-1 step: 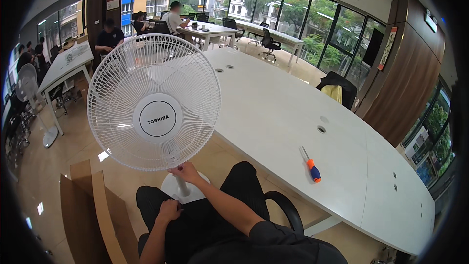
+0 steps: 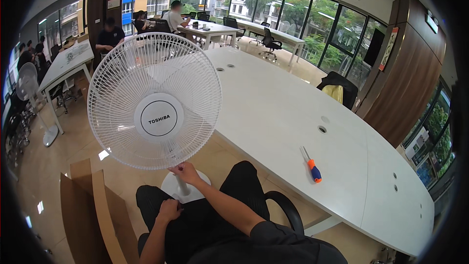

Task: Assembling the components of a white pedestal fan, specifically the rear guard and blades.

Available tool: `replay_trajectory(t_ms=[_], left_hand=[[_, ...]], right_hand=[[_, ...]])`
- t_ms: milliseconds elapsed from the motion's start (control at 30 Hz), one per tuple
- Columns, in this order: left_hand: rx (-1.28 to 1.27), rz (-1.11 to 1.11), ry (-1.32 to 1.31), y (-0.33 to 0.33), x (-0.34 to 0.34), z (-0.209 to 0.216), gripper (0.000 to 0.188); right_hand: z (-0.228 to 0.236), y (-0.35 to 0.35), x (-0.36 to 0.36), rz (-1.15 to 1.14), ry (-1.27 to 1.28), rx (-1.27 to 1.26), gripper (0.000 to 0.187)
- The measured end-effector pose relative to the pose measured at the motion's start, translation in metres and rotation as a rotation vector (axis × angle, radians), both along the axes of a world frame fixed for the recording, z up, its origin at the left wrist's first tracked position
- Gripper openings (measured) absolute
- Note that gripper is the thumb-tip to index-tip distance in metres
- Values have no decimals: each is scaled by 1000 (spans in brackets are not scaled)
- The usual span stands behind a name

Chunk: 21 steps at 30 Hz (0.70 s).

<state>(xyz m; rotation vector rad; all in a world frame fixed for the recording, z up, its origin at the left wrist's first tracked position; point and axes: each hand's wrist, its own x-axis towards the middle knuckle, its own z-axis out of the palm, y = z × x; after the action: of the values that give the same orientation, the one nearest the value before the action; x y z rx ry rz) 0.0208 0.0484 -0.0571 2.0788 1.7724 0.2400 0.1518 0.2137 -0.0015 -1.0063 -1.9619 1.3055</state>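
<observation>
A white pedestal fan [image 2: 159, 114] stands upright in front of me, its round wire guard around see-through blades. Its pole comes down to a round white base [image 2: 198, 188] between my knees. My right hand [image 2: 187, 173] is closed at the bottom of the guard, close to the top of the pole. Its fingertips pinch at the lower rim; what is between them is hidden. Over my left thigh, my left hand [image 2: 170, 210] is curled shut near my lap. Whatever its fingers hold, if anything, is too small to name.
A screwdriver [image 2: 314, 170] with an orange and blue handle lies on the long white table [image 2: 273, 112] at my right. An opened cardboard box [image 2: 80, 215] stands at my left. Another white fan [image 2: 29, 80] is at the far left. People sit at tables behind.
</observation>
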Motion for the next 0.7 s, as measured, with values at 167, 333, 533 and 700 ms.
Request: replay_trajectory(t_ms=[167,333,533,700], left_hand=[[-19,38,-41,-2,-1,-3,18],[-4,167,-590,4,-25,1,16],[416,859,-1644,43,-98,54,43],[709,645,-2194,77,-105,127,51]], right_hand=[[-22,-17,5,165,4,-51,31],[-19,7,45,-64,353,-105,39],[73,79,88,-209,961,-255,51],[117,68,76,-165,931,-265,59]])
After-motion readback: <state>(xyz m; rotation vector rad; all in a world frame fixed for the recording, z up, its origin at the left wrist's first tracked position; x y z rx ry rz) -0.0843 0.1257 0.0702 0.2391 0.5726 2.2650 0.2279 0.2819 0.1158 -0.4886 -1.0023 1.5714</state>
